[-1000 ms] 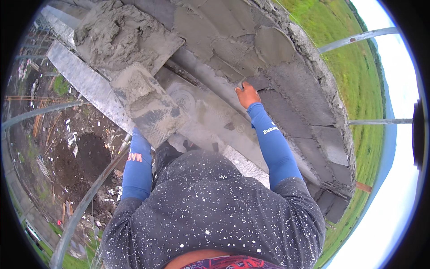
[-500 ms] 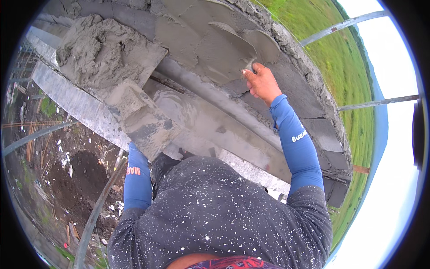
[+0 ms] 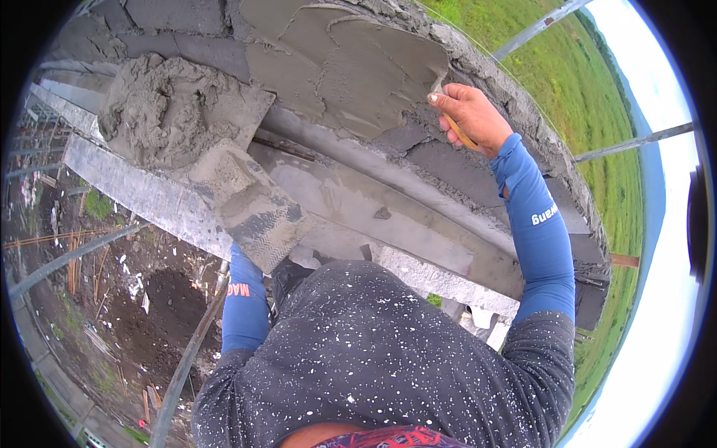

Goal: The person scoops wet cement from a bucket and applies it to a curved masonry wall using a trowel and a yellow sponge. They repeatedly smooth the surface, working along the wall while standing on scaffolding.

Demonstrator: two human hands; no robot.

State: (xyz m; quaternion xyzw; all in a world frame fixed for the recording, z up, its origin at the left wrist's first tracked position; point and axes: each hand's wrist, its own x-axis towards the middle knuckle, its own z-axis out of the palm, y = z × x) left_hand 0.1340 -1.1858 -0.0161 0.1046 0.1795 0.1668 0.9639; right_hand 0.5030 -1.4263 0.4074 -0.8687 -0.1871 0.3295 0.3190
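My right hand (image 3: 476, 118) is closed round the wooden handle (image 3: 457, 131) of a trowel, at the right end of a patch of wet grey mortar (image 3: 351, 67) on the block wall. The trowel's blade is seen nearly edge-on and is hard to make out. My left forearm (image 3: 245, 295) reaches up under a small textured board (image 3: 272, 224), which carries some mortar and hides my left hand and its fingers. Just beyond that board, a large heap of mortar (image 3: 160, 112) rests on a wider flat board (image 3: 254, 112).
Bare grey blocks (image 3: 467, 168) run right of the wet patch. Below the wall lies a wet, smeared ledge (image 3: 388, 216). A metal plank (image 3: 142, 190) and scaffold pipes (image 3: 187, 351) border a drop to littered ground (image 3: 160, 306). Grass (image 3: 553, 97) lies beyond the wall.
My right hand has moved right along the wall with the trowel, and the blade has turned edge-on. Mortar now covers more of the wall there. The left board is held much as before.
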